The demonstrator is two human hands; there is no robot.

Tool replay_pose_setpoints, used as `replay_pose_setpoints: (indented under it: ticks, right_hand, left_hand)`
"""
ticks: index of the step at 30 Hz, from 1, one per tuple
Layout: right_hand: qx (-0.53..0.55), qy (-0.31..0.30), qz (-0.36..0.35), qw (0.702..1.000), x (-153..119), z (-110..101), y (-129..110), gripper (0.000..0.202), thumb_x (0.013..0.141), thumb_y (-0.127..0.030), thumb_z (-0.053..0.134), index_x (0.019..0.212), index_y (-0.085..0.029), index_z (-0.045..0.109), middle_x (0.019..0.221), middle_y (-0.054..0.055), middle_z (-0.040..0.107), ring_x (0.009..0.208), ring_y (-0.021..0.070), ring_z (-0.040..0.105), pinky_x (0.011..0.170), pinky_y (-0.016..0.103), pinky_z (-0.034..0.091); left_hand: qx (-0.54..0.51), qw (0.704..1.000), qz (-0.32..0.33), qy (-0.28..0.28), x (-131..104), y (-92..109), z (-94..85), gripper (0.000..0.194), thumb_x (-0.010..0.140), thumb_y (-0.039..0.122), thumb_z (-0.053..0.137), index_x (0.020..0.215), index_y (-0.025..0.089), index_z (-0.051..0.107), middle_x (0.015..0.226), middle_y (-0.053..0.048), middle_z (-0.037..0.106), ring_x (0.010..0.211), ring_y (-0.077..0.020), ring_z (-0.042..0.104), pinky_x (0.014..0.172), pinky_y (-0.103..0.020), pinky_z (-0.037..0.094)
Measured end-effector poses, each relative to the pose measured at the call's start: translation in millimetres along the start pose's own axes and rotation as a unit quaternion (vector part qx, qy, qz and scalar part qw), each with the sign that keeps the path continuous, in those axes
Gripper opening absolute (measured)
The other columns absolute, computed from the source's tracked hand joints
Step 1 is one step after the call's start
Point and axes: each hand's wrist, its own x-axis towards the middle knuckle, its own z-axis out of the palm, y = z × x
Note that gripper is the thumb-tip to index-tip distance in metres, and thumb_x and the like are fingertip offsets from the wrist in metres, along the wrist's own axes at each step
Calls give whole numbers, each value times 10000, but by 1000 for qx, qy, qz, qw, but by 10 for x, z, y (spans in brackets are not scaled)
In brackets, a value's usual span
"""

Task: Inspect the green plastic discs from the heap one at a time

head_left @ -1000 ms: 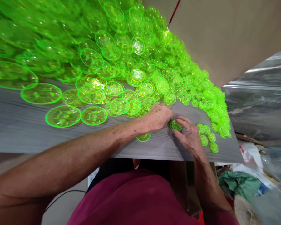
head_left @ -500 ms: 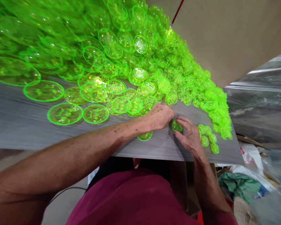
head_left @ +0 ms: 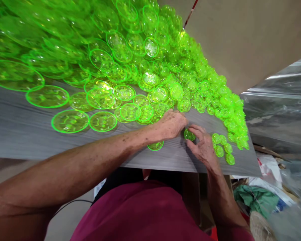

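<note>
My right hand (head_left: 202, 144) has its thumb and fingers around the edges of a green transparent disc (head_left: 189, 134) on the grey table (head_left: 170, 157). Just left of that disc, my left hand (head_left: 173, 122) is closed, knuckles up; its fingertips are hidden, and so is anything between them. Another green disc (head_left: 155, 145) lies partly under my left forearm. Several small green pieces (head_left: 219, 151) rest to the right of my right hand.
A large heap of green transparent discs (head_left: 130, 43) covers the back of the table. Single discs (head_left: 70, 121) lie along its front left. Beyond the right edge are plastic sheeting (head_left: 281, 97) and a green cloth (head_left: 257, 197).
</note>
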Motion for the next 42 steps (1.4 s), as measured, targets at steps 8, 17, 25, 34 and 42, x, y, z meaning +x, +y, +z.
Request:
replay_pose_setpoints:
  ticks: [8,17,25,34,42]
  right_hand:
    - [-10,4,27,1000,-32,40,44,375,813,-220,687,1187,-213,721,1299,137,713,1201,319,688,1048,520,563]
    - [246,131,16,960,82,-54,-42,358,830,-246,735,1185,-268,700,1284,98,723,1221,257,693,1006,458,612]
    - [385,140,-28,912,299,-82,-79,327,798,-350,785,1101,-269,696,1286,107,711,1242,280,678,1041,520,588]
    - [351,135,-82,923,427,-128,13,351,803,-258,783,1145,-283,709,1300,88,721,1242,267,685,1056,522,587]
    - [348,151,-85,922,405,-77,81,350,818,-306,818,1155,-293,727,1306,87,732,1229,276,700,1032,532,606]
  left_hand:
    - [13,1000,8,-15,-17,4,-64,226,860,96,583,995,157,754,1047,-122,758,1086,-303,695,901,-402,540]
    - [-240,966,-7,99,31,-23,34,339,801,82,591,1091,144,754,892,-48,751,795,-174,686,742,-292,537]
    - [-523,837,4,161,9,-5,45,397,841,196,616,1218,130,719,892,-42,754,741,-126,656,723,-279,555]
    - [-600,784,-30,154,-22,-20,-2,575,757,405,814,1266,159,707,1286,-136,738,1024,-218,732,904,-401,611]
    - [-631,764,-62,123,-15,-41,25,524,717,374,860,1189,173,753,1063,-89,803,864,-185,732,806,-366,611]
